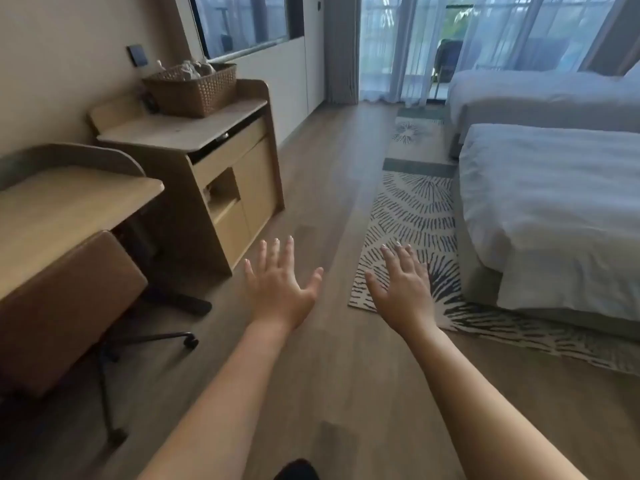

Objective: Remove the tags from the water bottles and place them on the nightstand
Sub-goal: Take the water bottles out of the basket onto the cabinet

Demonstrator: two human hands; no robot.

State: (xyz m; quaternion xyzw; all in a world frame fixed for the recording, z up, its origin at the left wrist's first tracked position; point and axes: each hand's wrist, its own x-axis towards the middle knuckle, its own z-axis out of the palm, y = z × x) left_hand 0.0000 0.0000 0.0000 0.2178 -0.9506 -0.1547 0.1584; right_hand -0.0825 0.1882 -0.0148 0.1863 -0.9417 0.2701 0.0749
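My left hand and my right hand are stretched out in front of me over the wooden floor, palms down, fingers spread, holding nothing. A woven basket stands on a wooden cabinet at the left wall, well beyond both hands; pale bottle-like tops stick out of it, too blurred to identify. No tags and no nightstand can be made out.
A wooden desk and a brown swivel chair are at near left. Two white beds fill the right side, with a patterned rug beside them. Curtained glass doors close the far end.
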